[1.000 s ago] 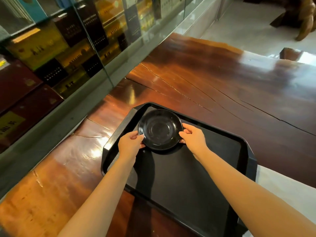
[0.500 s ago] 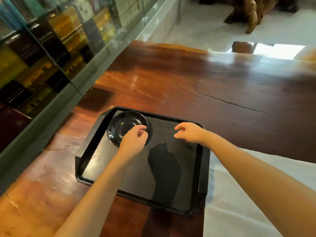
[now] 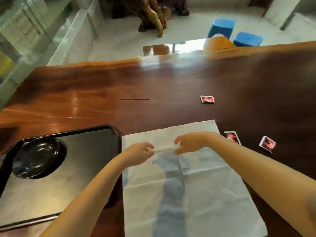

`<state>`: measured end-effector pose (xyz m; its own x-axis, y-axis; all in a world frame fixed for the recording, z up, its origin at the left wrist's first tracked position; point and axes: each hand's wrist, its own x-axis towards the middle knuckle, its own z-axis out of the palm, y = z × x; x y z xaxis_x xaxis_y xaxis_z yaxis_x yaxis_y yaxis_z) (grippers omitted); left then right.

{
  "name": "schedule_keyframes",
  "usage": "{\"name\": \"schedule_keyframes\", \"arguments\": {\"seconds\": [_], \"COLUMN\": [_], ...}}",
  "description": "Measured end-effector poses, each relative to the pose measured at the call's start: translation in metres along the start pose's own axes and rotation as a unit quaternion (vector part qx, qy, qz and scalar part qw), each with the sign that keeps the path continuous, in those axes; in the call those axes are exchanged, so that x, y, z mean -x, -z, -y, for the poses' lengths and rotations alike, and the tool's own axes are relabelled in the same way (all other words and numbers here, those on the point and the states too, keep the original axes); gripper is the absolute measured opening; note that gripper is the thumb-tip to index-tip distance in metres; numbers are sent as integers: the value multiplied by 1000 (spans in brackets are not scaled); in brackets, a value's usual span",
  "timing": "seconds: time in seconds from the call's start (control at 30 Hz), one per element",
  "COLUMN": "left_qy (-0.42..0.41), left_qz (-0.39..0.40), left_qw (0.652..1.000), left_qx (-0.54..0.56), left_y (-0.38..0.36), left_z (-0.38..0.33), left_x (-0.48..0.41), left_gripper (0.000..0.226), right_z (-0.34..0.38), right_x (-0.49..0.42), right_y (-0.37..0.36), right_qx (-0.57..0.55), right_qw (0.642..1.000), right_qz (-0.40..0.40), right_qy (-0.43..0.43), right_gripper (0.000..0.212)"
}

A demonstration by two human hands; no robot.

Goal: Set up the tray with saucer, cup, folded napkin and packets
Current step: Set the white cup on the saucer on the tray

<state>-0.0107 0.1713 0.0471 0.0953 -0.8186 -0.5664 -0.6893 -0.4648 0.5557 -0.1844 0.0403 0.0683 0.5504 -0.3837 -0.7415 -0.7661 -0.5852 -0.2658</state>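
Observation:
A black saucer (image 3: pixel 36 156) lies in the far left corner of the black tray (image 3: pixel 89 139) at the left. Right of the tray a white napkin (image 3: pixel 196 194) is spread flat and unfolded on the dark wooden table (image 3: pixel 153 86). My left hand (image 3: pixel 139 153) and my right hand (image 3: pixel 189 142) hover over the napkin's far part, fingers apart, holding nothing. Three red and white packets lie on the table: one far off (image 3: pixel 207 99), one by my right wrist (image 3: pixel 232 136), one further right (image 3: pixel 267 144). No cup is in view.
Two blue stools (image 3: pixel 220 28) stand beyond the table's far edge. A glass display case with boxes (image 3: pixel 20 31) runs along the left. A carved wooden piece (image 3: pixel 150 14) stands on the pale floor at the back.
Both hands have left the saucer and tray and moved right over the napkin. The view has swung right, so the packets and stools now show.

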Motion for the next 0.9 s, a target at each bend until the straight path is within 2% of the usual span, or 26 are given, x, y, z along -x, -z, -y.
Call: {"name": "schedule_keyframes", "arguments": {"seconds": [0.23, 0.37, 0.53, 0.73, 0.9], "left_qy": [-82, -115, -117, -117, -114], "left_qz": [48, 96, 148, 115, 73], "left_qw": [990, 978, 972, 979, 991], "left_qx": [-105, -143, -142, -118, -9], "left_y": [-70, -114, -172, -228, -262], "left_z": [-122, -166, -197, -221, -241], "left_x": [-18, -21, -29, -52, -76], "left_gripper": [36, 38, 44, 59, 64], "right_z": [-109, -148, -184, -230, -263], "right_x": [103, 148, 186, 195, 181], "right_y": [-53, -107, -179, -229, -238], "right_qx": [-121, -205, -324, -373, -407], "right_qw": [988, 966, 929, 894, 855], "right_qz": [-81, -134, -150, -172, -239], "right_qy": [-59, -80, -98, -177, -214], "right_gripper": [59, 55, 52, 51, 60]}}
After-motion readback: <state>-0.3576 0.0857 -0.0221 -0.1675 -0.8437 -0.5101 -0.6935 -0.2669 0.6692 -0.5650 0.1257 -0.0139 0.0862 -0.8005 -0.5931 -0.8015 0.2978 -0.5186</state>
